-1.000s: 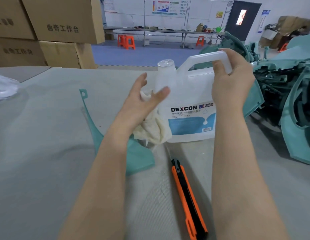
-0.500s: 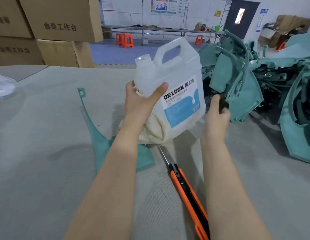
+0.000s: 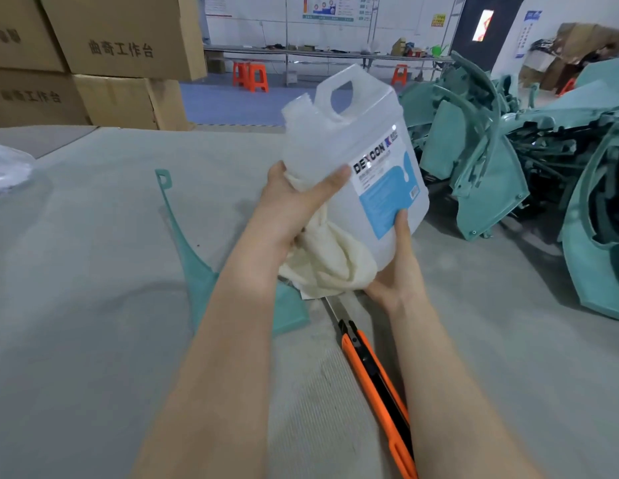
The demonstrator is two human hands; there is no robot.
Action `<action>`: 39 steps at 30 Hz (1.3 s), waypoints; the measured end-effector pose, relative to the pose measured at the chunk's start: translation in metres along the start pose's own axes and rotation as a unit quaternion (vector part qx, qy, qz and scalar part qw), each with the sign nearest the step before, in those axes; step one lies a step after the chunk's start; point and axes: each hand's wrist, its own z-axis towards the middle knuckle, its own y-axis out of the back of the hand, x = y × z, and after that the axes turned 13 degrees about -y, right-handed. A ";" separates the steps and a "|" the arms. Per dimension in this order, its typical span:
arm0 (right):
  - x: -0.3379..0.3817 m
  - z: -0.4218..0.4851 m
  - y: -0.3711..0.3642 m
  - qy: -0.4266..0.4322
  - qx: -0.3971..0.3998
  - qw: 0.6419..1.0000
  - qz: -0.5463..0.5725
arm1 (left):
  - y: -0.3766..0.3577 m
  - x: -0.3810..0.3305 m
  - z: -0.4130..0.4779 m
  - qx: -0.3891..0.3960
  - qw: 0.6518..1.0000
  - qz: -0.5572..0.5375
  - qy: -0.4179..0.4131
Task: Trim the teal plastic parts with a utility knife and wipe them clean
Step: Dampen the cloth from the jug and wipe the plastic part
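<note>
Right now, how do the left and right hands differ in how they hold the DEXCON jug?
The left hand grips the DEXCON jug high, just under the spout; the right hand holds its bottom corner.
The left hand has the cream cloth bunched against the jug; the right hand's thumb presses the blue label directly.
Shared: both hold the tilted jug above the table; neither touches the orange utility knife.

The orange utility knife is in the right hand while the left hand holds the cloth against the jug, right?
No: in the head view the orange utility knife lies on the table; the right hand supports the jug. The left hand holds the cloth against it.
</note>
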 end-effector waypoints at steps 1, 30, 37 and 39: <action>0.002 0.000 -0.002 0.008 0.000 1.000 0.007 | 0.005 0.001 -0.002 0.054 0.997 0.057 0.004; -0.018 -0.007 -0.017 0.057 -0.089 0.990 0.097 | 0.020 0.042 -0.042 0.260 0.878 0.402 -0.013; -0.001 -0.011 -0.006 0.031 -0.106 0.994 0.009 | 0.048 0.044 -0.019 -0.130 0.986 -0.043 0.091; 0.001 -0.013 -0.003 0.029 -0.107 0.994 -0.021 | 0.047 0.039 -0.015 -0.199 0.959 -0.186 0.079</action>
